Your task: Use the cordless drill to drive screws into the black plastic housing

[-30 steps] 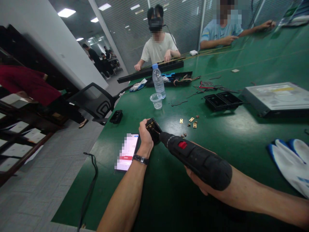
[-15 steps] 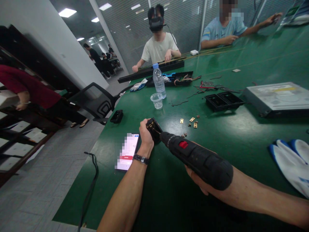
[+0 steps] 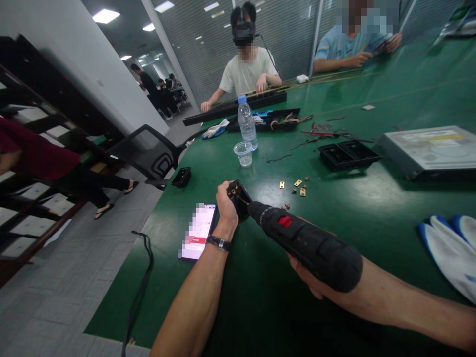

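Observation:
My left hand [image 3: 226, 210] is closed around a small black plastic housing [image 3: 241, 207] with brass-coloured metal parts inside, tilted toward the drill. A black cordless drill [image 3: 308, 245] with a red switch is in my right hand [image 3: 307, 277], which wraps its handle underneath. The drill's thin bit points into the housing; whether its tip touches a screw is too small to tell. Just beyond the drill lie several small brass plates [image 3: 303, 192] and some tiny screws [image 3: 285, 207]. Left of my left wrist, a lit phone [image 3: 199, 233] lies on the table.
Beyond my hands stand a plastic cup [image 3: 243, 154] and a water bottle [image 3: 247, 124]. Black trays [image 3: 348, 154], a metal-topped box [image 3: 433, 148] and gloves [image 3: 451, 253] occupy the right. A black strap [image 3: 143, 277] hangs over the near left edge. Two people sit across the table.
My hands, the housing and the drill keep nearly the same pose, while the view shifts slightly. At left, the person in red has moved; the person in blue has drawn an arm inward.

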`<state>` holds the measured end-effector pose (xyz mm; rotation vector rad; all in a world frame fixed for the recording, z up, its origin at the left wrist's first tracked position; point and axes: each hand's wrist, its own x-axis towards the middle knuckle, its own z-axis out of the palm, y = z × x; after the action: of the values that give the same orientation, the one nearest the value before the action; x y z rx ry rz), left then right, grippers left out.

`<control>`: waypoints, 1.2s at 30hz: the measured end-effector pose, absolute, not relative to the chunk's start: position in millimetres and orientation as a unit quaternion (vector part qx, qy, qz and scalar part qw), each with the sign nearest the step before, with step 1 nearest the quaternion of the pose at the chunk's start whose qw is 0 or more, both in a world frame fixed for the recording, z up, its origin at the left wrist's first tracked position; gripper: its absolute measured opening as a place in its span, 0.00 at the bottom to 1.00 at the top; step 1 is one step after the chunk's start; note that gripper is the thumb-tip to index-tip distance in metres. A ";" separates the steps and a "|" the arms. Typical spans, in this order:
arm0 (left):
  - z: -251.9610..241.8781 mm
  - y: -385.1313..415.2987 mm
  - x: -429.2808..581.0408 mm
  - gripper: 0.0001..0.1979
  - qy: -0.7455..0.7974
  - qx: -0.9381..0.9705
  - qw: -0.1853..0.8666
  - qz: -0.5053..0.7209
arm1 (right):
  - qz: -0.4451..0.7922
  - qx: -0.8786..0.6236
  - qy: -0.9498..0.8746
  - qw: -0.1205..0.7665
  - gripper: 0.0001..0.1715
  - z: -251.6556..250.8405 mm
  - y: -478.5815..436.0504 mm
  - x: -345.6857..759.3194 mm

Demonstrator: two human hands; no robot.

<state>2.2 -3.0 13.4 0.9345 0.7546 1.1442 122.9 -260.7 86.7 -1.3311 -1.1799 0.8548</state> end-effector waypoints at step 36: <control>15.4 -4.4 2.9 0.21 0.332 0.405 0.681 0.512 | 0.409 -0.585 -0.529 0.459 0.21 92.1 -262.5 125.4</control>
<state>2.9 -4.4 15.4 0.9085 0.7454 1.1493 125.4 -262.5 92.1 -1.4397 -1.3033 1.0058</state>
